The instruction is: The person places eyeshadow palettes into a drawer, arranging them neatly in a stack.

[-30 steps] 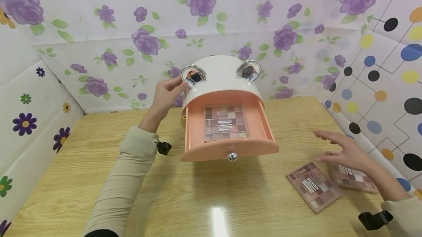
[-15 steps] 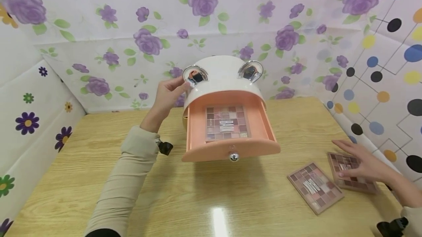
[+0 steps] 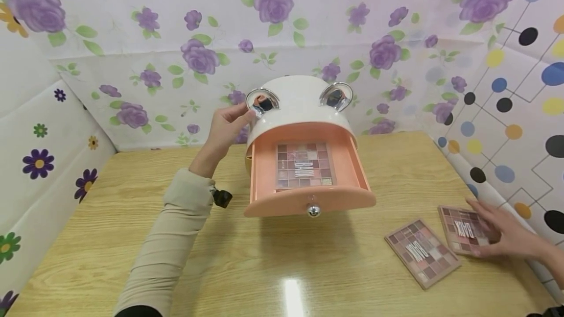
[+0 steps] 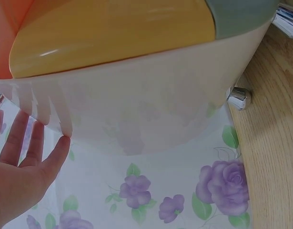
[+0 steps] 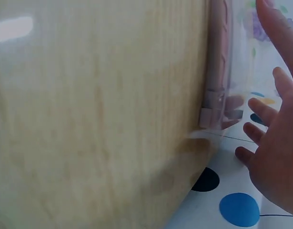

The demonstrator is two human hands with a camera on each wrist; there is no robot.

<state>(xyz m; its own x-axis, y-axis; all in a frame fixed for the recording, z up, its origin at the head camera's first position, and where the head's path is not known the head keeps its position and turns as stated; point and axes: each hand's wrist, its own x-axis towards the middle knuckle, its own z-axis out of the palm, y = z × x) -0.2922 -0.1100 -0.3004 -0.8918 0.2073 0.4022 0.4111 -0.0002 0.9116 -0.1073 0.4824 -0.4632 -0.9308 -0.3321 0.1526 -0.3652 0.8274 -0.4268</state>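
A white frog-shaped drawer organizer point(image 3: 295, 94) with chrome eyes stands at the table's back. Its top peach drawer point(image 3: 269, 205) is pulled out, and an eyeshadow palette point(image 3: 304, 166) lies inside. My left hand point(image 3: 223, 133) touches the organizer's side by the left eye; the left wrist view shows extended fingertips against the white shell. At the right, my right hand point(image 3: 508, 231) reaches over the end of an eyeshadow palette point(image 3: 462, 229), fingers spread. In the right wrist view that palette point(image 5: 217, 71) stands edge-on beside the hand point(image 5: 275, 138). Another palette point(image 3: 420, 253) lies flat to its left.
Yellow point(image 4: 117, 33) and green point(image 4: 241, 16) drawer parts show in the left wrist view. Flowered cloth point(image 3: 282, 57) hangs right behind the organizer. A dotted cloth wall point(image 3: 498, 126) borders the table's right edge.
My right hand has moved rightward, from above the far end of the right palette to its right end. My left hand keeps its place on the organizer; the drawer has not moved.
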